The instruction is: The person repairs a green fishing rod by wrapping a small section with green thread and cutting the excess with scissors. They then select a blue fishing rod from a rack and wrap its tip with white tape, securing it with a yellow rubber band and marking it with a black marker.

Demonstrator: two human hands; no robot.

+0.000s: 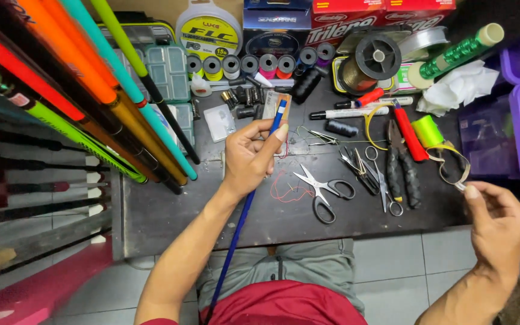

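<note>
— What's in hand?
— The left hand is closed around a blue rod, its tip just past the thumb. The right hand pinches a loop of tape.
— Next?
— Probably bringing tape to rod tip, steadily.

Our left hand holds a thin blue rod upright over the dark table. Our right hand pinches a strip of yellow tape. Silver scissors lie between them.
</note>
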